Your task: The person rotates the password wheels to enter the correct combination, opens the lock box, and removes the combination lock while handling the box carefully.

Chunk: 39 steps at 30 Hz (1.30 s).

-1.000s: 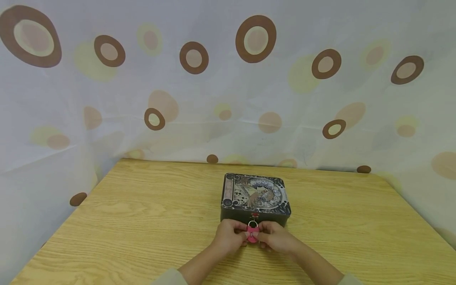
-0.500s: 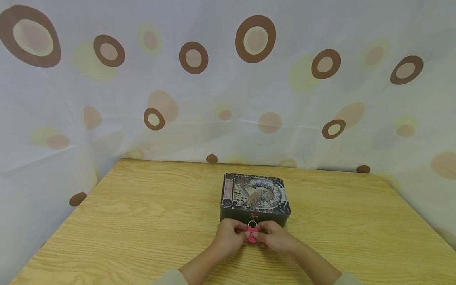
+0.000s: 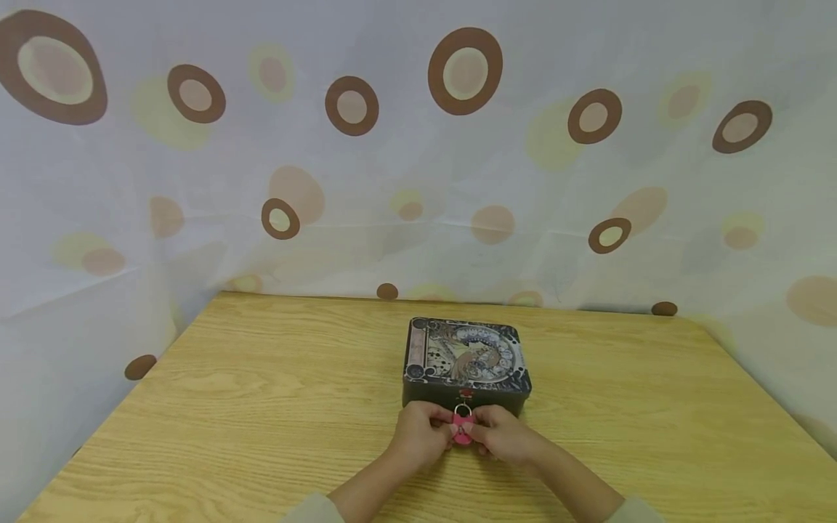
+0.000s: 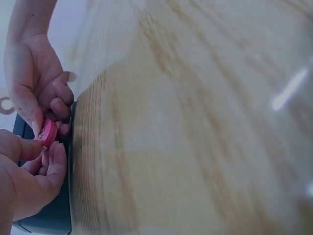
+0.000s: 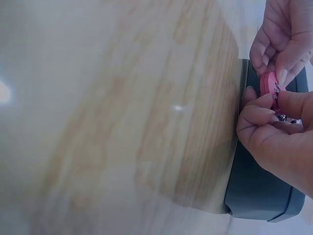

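Observation:
A pink combination padlock (image 3: 462, 430) with a silver shackle is at the front of a dark tin box (image 3: 467, 356) with an ornate printed lid. My left hand (image 3: 421, 434) pinches the padlock's left side between thumb and fingers. On its right side, my right hand (image 3: 503, 434) pinches it too, thumb across the front. Number dials show on the padlock (image 5: 271, 90) in the right wrist view, close to both thumbs. The shackle loop stands up toward a red-marked clasp (image 3: 466, 393) on the box front. The lid is down.
The box stands on a wood-grain table (image 3: 275, 407). A white curtain (image 3: 366, 174) with brown and yellow circles hangs behind the table and along its sides.
The view has shifted very slightly. Both hands stay on the padlock in nearly the same place, with only tiny thumb movement, and the box has not moved.

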{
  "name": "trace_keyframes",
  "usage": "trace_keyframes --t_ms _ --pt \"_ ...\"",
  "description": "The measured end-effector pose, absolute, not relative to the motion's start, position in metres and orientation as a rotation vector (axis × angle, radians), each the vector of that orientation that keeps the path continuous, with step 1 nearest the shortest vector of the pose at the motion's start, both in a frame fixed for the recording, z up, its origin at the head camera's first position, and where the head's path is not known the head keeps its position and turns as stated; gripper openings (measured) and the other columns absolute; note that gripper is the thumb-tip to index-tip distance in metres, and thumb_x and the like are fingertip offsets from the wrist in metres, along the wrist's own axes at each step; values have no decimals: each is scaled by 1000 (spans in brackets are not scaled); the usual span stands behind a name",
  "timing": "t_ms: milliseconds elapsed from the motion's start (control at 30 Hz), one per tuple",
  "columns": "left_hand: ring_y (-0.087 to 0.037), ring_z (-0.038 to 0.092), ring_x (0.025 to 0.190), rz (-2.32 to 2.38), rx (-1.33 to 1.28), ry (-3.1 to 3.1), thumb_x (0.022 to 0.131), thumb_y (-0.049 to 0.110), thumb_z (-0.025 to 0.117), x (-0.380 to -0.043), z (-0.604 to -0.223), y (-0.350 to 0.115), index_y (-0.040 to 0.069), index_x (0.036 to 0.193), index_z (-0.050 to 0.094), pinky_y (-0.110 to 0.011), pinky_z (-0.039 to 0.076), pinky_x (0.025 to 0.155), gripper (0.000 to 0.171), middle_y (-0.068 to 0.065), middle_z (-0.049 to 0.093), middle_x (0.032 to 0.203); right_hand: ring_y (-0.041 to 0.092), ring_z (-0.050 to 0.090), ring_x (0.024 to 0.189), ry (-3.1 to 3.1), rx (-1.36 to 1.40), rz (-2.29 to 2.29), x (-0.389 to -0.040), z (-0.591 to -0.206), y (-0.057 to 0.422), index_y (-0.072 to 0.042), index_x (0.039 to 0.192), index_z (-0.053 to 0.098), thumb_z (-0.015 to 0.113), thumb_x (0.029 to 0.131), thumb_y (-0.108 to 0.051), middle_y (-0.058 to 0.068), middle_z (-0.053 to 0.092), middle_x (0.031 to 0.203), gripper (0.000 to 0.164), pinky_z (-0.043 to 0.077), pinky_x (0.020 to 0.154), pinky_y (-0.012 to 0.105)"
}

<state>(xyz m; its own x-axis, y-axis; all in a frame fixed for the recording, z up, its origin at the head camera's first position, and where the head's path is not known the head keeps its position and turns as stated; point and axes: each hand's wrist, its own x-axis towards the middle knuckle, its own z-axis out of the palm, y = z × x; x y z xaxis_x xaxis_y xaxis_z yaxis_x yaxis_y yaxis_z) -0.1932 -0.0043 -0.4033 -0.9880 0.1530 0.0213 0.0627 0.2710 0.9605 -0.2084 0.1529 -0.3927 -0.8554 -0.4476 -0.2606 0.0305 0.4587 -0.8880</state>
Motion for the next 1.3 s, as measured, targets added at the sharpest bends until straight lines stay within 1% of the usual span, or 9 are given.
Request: trace_keyframes --t_ms 200,400,500,867,1000,1100,1300 --pt "-16 62 58 1843 208 2443 80 -8 61 -193 -403 -5 -12 83 65 -23 52 49 7 -15 66 71 10 36 54 2245 -336 -1388 -207 -392 152 4 84 52 42 95 -9 0 42 63 19 29 49 19" --pt "-15 61 57 1829 205 2437 81 -7 61 -194 -404 -5 -12 84 65 -24 52 50 7 -15 66 72 10 39 55 2226 -362 -1439 -207 -392 155 8 89 54 39 95 -8 0 44 63 23 33 49 18" --pt "-16 62 58 1833 210 2428 81 -7 62 -194 -405 -6 -13 84 65 -24 53 50 7 -15 66 73 10 40 57 2223 -354 -1448 -207 -393 156 9 90 55 39 96 -9 0 45 64 25 34 49 18" --pt "-18 64 60 1866 214 2391 81 -7 62 -194 -405 -5 -14 85 64 -25 55 52 8 -16 66 76 9 40 55 2226 -352 -1461 -207 -395 157 11 95 54 41 95 -10 -1 45 63 25 35 48 18" --pt "-17 64 60 1865 197 2389 81 -7 61 -194 -404 -5 -13 85 65 -25 55 52 8 -15 65 75 9 40 54 2238 -362 -1453 -207 -395 157 10 95 53 45 94 -11 -1 45 63 22 34 48 18" --pt "-16 63 60 1863 184 2387 81 -7 61 -193 -403 -5 -13 85 65 -25 55 52 8 -15 65 74 9 40 53 2235 -376 -1451 -208 -395 156 7 91 52 48 93 -11 -1 45 63 19 34 47 18" --pt "-15 62 59 1861 168 2386 81 -7 61 -193 -403 -5 -13 84 65 -25 55 52 7 -14 65 74 9 40 53 2220 -405 -1448 -210 -396 155 6 88 52 47 93 -9 0 45 63 16 34 47 18"
